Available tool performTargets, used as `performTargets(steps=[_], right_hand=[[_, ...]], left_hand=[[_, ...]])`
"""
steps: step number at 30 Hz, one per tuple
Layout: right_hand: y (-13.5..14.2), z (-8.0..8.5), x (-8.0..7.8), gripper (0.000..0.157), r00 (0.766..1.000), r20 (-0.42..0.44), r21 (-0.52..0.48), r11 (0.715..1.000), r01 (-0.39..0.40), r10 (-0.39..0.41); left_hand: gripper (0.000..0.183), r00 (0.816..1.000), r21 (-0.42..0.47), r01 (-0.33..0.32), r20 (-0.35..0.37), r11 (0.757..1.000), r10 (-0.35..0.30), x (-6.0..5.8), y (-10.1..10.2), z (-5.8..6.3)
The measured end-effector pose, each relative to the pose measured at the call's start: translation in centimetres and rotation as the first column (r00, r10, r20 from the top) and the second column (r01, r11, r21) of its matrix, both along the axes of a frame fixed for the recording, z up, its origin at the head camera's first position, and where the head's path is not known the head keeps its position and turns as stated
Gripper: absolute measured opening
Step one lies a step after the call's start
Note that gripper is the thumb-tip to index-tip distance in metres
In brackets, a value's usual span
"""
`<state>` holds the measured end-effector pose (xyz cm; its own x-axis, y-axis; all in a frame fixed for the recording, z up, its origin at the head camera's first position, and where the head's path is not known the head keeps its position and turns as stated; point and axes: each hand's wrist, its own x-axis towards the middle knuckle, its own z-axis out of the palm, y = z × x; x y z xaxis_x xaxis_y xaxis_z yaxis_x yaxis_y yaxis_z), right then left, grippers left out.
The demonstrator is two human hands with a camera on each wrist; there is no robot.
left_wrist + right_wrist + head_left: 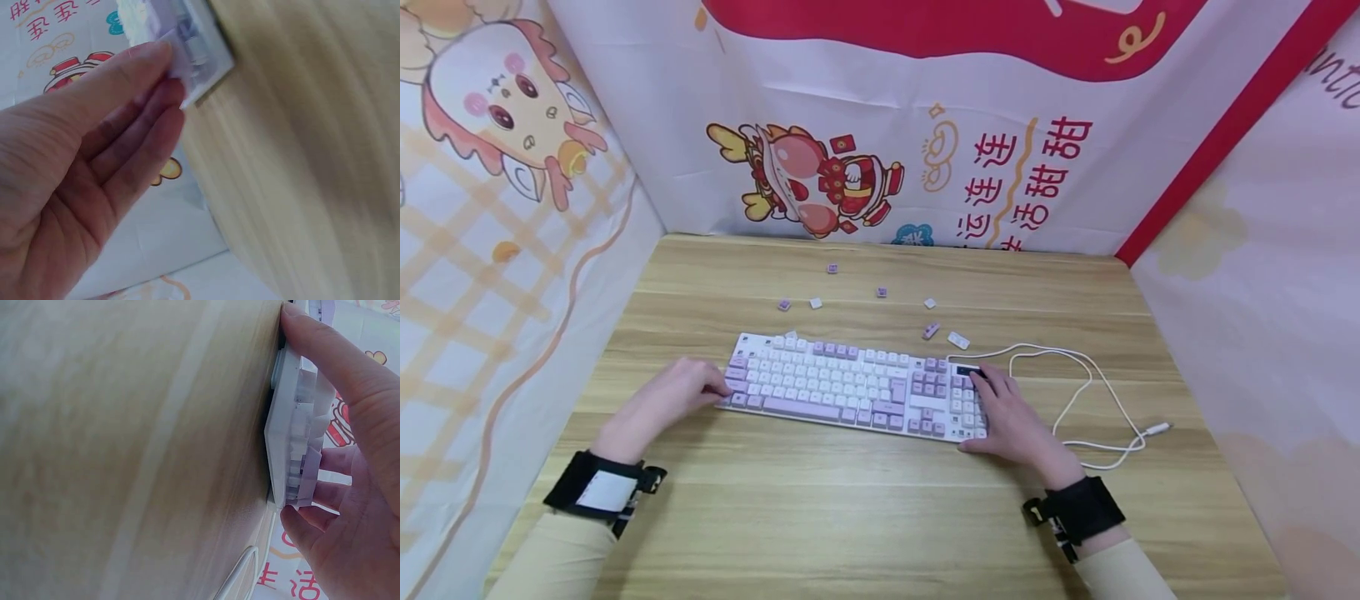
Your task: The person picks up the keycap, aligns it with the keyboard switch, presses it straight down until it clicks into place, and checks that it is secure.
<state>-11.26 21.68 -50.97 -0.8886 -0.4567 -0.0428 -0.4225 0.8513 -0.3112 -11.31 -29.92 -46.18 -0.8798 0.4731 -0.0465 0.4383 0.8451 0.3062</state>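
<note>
Looking from the head view, you have the keyboard (820, 375) flat on the table (820, 500), with loose keycaps (957, 340) beyond its far edge. In the left wrist view, your left hand (69, 200) pinches a lilac keycap (177, 59) at the corner; the step seems to be fitting or removing it, I cannot tell which. In the right wrist view, your right hand (356, 519) grips the keyboard's end. Next calls, I judge, for straight force, with that end braced.

Bright, even light washes over the desk (820, 517) before me, leaving just a soft shadow beside the left sleeve (553, 560), while both wrist views (noticeably hazier) blur the wood grain.
</note>
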Motion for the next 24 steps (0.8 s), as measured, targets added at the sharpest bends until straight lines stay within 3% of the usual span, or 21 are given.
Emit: performTargets(steps=[5,10,13,18,24], right_hand=[[0.0,0.0,0.0,0.122,1.000,-0.020,-0.005,1.000,-0.010,0.010],[0.1,-0.2,0.0,0.122,1.000,-0.024,-0.005,1.000,-0.019,0.018],[0.1,-0.2,0.0,0.122,0.999,-0.032,-0.006,1.000,-0.021,0.021],[0.1,-0.2,0.1,0.122,0.999,-0.041,-0.010,1.000,-0.022,0.021],[0.2,-0.4,0.0,0.123,0.999,-0.032,-0.007,1.000,-0.014,0.014]], left_hand=[[0.013,0.996,0.007,-0.075,0.045,0.997,0.075,-0.1,0.5,0.5],[0.015,0.979,0.039,-0.152,0.145,0.988,0.145,-1.4,0.2,0.2],[0.018,0.950,0.036,-0.191,0.258,0.981,0.176,-2.5,-0.4,0.1],[0.029,0.877,-0.005,-0.239,0.427,0.971,0.218,-3.9,-1.3,0.3],[0.038,0.851,-0.028,-0.206,0.488,0.978,0.193,-4.9,-1.0,0.8]])
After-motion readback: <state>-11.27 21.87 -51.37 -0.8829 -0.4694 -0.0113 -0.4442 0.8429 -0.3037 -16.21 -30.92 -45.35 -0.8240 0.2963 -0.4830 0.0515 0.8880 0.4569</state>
